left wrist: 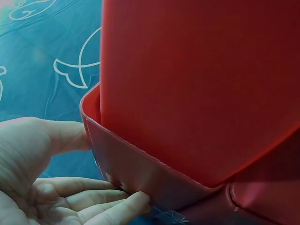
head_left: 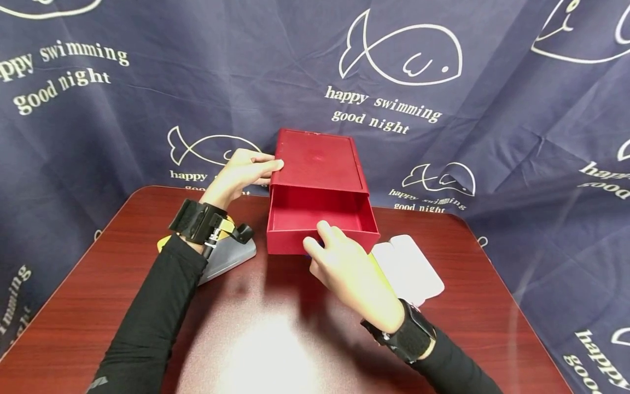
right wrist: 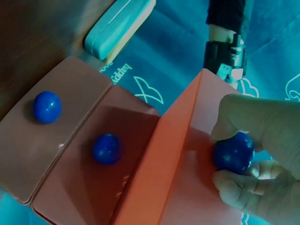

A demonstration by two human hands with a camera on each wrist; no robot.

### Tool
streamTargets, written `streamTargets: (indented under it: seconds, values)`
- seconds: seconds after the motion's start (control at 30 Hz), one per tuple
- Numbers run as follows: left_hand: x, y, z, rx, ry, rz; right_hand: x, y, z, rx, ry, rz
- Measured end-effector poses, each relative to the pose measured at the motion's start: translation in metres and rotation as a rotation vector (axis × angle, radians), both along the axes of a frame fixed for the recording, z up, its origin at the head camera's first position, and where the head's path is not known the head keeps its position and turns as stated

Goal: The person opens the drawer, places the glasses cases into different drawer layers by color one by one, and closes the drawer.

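Observation:
A red drawer cabinet (head_left: pixel 317 158) stands on the table with its top drawer (head_left: pixel 290 242) pulled out; the visible part of the drawer's inside is bare. My left hand (head_left: pixel 246 169) rests at the cabinet's upper left edge, thumb on top and fairly straight fingers against the side. In the left wrist view, the thumb and fingertips touch the red wall (left wrist: pixel 136 159). My right hand (head_left: pixel 346 268) is at the drawer's front. The right wrist view shows it pinching the drawer's round blue knob (right wrist: pixel 233 153) between thumb and fingers.
Two lower drawers, shut, each bear a blue knob (right wrist: pixel 107 149). A grey-and-yellow object (head_left: pixel 231 257) lies left of the cabinet, partly under my left wrist. To the right lies a white, rounded flat object (head_left: pixel 410 268). A dark blue printed curtain (head_left: pixel 295 65) hangs behind the table.

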State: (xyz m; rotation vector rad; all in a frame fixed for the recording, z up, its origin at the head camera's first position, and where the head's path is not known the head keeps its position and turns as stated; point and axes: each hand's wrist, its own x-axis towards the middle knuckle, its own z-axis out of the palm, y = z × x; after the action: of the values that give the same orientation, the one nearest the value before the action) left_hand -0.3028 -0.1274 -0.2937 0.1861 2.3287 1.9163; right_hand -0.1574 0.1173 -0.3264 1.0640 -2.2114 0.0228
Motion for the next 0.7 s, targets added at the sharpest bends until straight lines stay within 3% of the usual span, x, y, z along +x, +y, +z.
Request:
streamTargets:
  seconds: [0.7]
  values:
    - [0.001, 0.000, -0.001, 0.018, 0.015, -0.024, 0.037, 0.003, -0.012, -0.042, 0.051, 0.007]
